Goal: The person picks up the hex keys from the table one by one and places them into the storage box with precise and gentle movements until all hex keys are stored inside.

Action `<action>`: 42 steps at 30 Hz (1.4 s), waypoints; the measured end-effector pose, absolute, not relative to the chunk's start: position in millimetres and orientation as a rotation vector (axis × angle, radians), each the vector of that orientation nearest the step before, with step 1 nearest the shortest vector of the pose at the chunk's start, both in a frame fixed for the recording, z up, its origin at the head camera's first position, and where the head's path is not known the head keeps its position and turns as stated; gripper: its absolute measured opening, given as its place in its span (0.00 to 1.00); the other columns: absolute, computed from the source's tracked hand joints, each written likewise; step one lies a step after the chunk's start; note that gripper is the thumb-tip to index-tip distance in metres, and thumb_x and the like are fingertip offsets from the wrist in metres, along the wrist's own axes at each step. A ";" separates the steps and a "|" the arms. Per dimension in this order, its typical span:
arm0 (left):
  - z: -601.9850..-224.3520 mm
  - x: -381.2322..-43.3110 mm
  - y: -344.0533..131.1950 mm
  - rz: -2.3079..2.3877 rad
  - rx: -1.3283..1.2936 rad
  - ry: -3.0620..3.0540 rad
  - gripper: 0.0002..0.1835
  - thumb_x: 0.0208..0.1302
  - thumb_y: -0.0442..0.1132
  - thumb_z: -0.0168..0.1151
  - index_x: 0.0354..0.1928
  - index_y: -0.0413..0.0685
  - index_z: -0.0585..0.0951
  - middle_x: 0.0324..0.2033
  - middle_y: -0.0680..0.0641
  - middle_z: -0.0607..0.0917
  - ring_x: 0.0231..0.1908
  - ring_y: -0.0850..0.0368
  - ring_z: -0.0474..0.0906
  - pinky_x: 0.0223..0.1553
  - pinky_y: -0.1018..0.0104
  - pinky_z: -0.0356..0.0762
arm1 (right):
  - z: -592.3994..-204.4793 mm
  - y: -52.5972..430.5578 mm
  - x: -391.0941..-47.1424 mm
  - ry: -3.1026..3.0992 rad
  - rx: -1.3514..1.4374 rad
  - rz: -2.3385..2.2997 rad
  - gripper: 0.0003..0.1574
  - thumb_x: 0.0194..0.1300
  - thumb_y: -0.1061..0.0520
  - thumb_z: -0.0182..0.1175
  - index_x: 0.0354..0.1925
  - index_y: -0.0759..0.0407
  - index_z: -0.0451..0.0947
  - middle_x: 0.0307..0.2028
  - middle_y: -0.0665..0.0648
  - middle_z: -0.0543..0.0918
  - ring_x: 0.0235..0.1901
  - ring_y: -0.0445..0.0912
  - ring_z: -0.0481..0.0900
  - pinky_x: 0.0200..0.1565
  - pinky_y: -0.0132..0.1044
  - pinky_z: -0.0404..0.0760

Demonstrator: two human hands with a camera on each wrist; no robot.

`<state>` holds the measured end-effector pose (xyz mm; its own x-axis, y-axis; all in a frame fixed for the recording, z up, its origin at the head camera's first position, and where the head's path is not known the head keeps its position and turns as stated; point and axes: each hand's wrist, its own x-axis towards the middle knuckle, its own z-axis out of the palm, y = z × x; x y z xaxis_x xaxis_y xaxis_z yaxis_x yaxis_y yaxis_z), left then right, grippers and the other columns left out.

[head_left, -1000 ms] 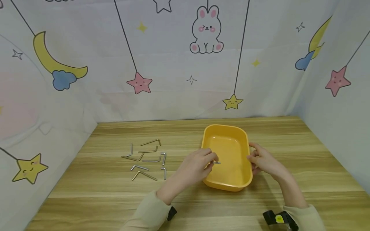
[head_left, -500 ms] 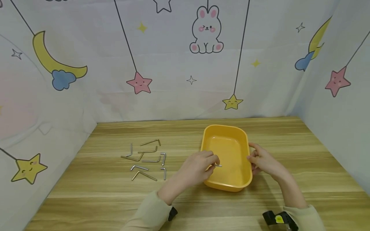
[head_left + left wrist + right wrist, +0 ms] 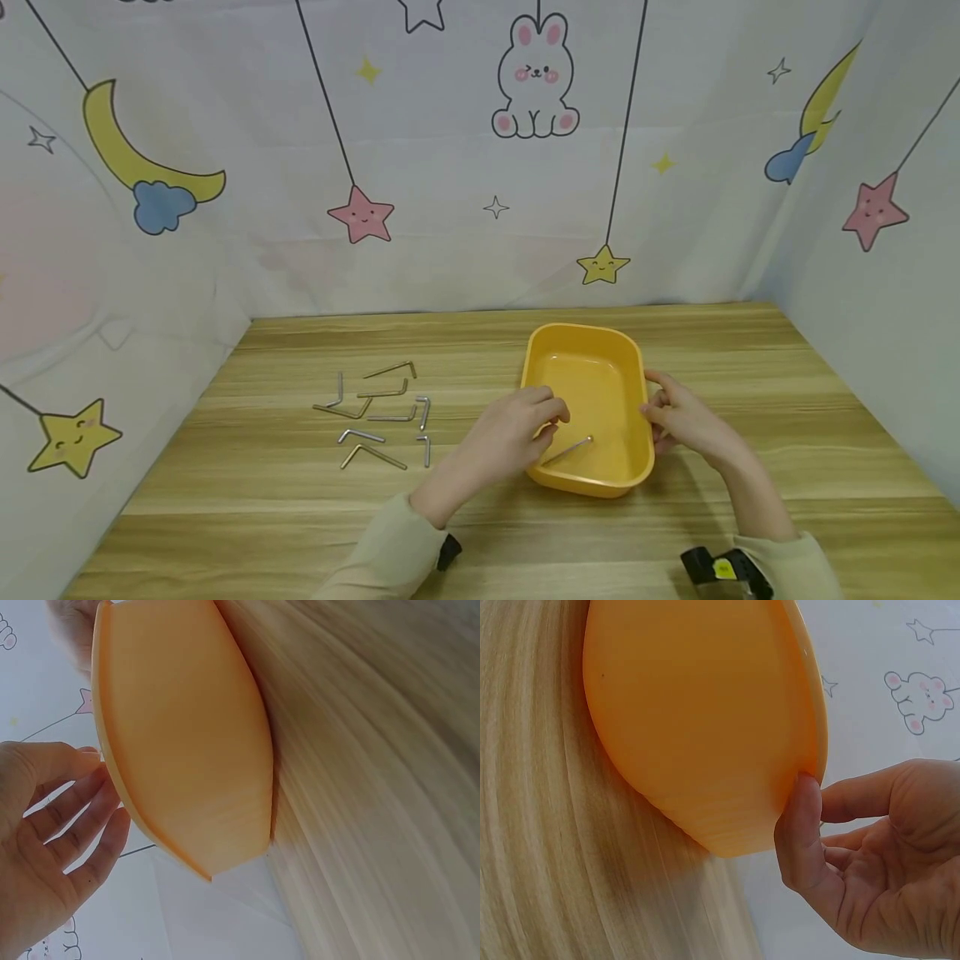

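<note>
One L-shaped hex key (image 3: 567, 451) lies in the front part of the yellow plastic tray (image 3: 600, 387). Over the tray's left rim hangs my left hand (image 3: 510, 429), its fingers loosely bent with nothing between them. The left wrist view shows that hand (image 3: 45, 832) with spread, relaxed fingers beside the rim. On the other side my right hand (image 3: 690, 421) holds the tray's right rim. In the right wrist view, thumb and finger of this hand (image 3: 885, 862) pinch the rim. The hex key is out of sight in both wrist views.
Several silver and brass-coloured hex keys (image 3: 382, 417) lie scattered on the wooden table (image 3: 300, 533), left of the tray. A white cloth (image 3: 450, 275) printed with stars, moons and a rabbit hangs behind and at the sides.
The hex key that my left fingers pinched over the tray has been let go and now lies on the tray's floor. My right hand has stayed at the rim.
</note>
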<state>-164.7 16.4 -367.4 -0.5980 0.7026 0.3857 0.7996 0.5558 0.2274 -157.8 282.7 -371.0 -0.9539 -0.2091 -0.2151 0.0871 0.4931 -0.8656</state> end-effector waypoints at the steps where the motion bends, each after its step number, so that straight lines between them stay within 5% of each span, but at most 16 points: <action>1: -367.5 -164.7 16.1 -0.556 -1.249 -2.541 0.07 0.60 0.34 0.63 0.39 0.53 0.82 0.33 0.56 0.81 0.33 0.64 0.76 0.33 0.76 0.74 | -371.1 282.7 -157.9 2.451 -0.100 -1.444 0.41 0.72 0.63 0.45 0.73 0.71 0.37 0.33 0.60 0.70 0.25 0.44 0.74 0.29 0.42 0.83; 42: -375.1 -144.2 -24.0 -0.435 -1.203 -2.238 0.08 0.53 0.35 0.69 0.34 0.53 0.81 0.30 0.56 0.79 0.31 0.63 0.73 0.32 0.74 0.72 | -372.4 284.0 -158.9 2.468 -0.093 -1.418 0.42 0.72 0.62 0.46 0.73 0.70 0.36 0.34 0.59 0.71 0.26 0.45 0.76 0.31 0.43 0.84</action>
<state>-144.2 -24.0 -375.1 -0.4433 0.6572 0.6096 0.8377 0.5457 0.0210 -158.9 284.0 -372.4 -0.9549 -0.1998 -0.2195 0.0889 0.5128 -0.8539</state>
